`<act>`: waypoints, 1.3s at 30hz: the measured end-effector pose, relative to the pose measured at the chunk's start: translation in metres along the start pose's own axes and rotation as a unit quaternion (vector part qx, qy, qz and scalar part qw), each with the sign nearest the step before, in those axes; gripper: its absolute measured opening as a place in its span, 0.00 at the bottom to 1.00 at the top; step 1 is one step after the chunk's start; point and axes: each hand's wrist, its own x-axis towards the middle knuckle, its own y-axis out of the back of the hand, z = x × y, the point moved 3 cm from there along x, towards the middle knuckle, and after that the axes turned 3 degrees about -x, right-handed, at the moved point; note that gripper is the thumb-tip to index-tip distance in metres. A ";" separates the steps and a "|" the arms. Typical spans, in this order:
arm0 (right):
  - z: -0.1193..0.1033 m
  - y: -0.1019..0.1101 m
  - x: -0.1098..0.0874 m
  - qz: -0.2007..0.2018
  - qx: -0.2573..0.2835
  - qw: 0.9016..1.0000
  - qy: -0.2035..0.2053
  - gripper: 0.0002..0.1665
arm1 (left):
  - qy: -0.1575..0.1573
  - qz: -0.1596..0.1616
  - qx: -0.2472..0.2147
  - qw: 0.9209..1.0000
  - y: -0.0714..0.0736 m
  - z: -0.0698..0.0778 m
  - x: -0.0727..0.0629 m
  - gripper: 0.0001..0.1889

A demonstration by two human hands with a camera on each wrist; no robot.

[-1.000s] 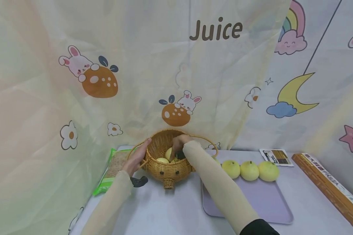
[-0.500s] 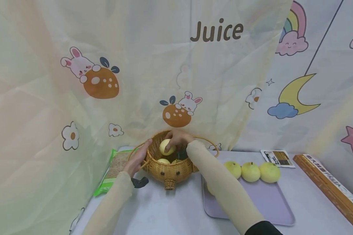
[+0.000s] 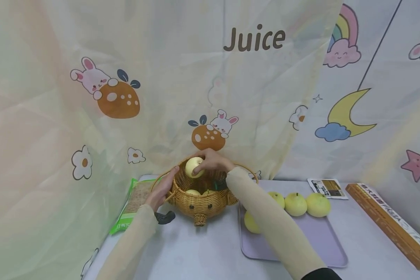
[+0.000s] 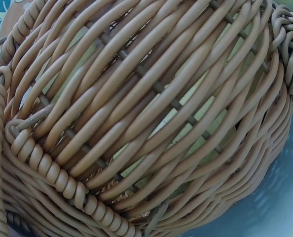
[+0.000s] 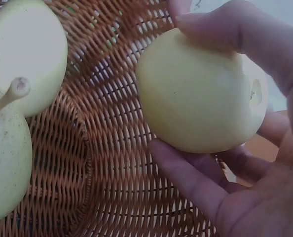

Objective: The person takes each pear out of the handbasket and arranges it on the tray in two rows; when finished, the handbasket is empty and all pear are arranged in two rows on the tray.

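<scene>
My right hand pinches a pale yellow pear over the back left of the wicker basket. In the right wrist view, thumb and fingers sit around this pear, clear of the basket's floor. More pears lie inside the basket, one with its stem showing. My left hand rests along the basket's left side, fingertips by the rim; how its fingers are bent is hidden. The left wrist view holds only the basket's weave, with pale fruit behind the gaps.
A lilac tray with several yellow pears lies to the right, partly under my right sleeve. Farther right are a small packet and a long brown box. A green package lies left of the basket. A printed curtain hangs behind.
My right hand has come up from inside the basket with the pear in its fingers, moving up and slightly left. The left hand has stayed at the basket's side.
</scene>
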 end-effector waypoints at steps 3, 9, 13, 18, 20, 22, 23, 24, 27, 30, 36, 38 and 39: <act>-0.001 0.003 -0.002 0.011 0.023 0.999 0.018 0.37 | 0.000 0.000 0.002 1.000 0.000 0.000 -0.001 0.50; -0.003 0.010 -0.011 0.050 0.061 0.996 0.045 0.38 | 0.004 -0.002 0.000 1.000 0.001 -0.001 -0.002 0.48; -0.005 0.015 -0.021 0.074 0.047 0.995 0.055 0.43 | 0.006 -0.001 0.003 1.000 0.002 -0.002 -0.002 0.50; -0.006 0.022 -0.039 0.093 0.048 0.992 0.064 0.40 | 0.011 0.001 0.002 1.000 0.002 -0.003 0.000 0.51; -0.006 0.025 -0.047 0.093 0.050 0.992 0.070 0.37 | 0.013 0.001 0.003 1.000 0.002 -0.003 0.000 0.51; -0.004 0.028 -0.054 0.092 0.050 0.992 0.072 0.37 | 0.017 0.004 0.004 1.000 0.003 -0.003 -0.001 0.51; -0.003 0.030 -0.058 0.092 0.050 0.992 0.073 0.38 | 0.018 0.006 0.004 1.000 0.003 -0.002 -0.002 0.51; -0.001 0.031 -0.061 0.094 0.052 0.992 0.072 0.38 | 0.018 0.006 0.005 1.000 0.002 -0.002 -0.002 0.51; 0.003 0.036 -0.071 0.101 0.058 0.991 0.069 0.37 | 0.017 0.008 0.009 1.000 0.003 -0.001 -0.002 0.51; 0.006 0.040 -0.082 0.108 0.065 0.989 0.071 0.34 | 0.017 0.007 0.013 1.000 0.003 -0.002 -0.002 0.51; 0.007 0.047 -0.105 0.110 0.080 0.987 0.087 0.25 | 0.016 0.004 0.010 1.000 0.002 -0.002 -0.001 0.51; 0.009 0.051 -0.111 0.109 0.080 0.987 0.090 0.21 | 0.014 0.001 0.010 1.000 0.001 -0.002 -0.001 0.51; 0.009 0.053 -0.115 0.109 0.079 0.987 0.091 0.19 | 0.013 0.000 0.010 1.000 0.001 -0.002 -0.001 0.50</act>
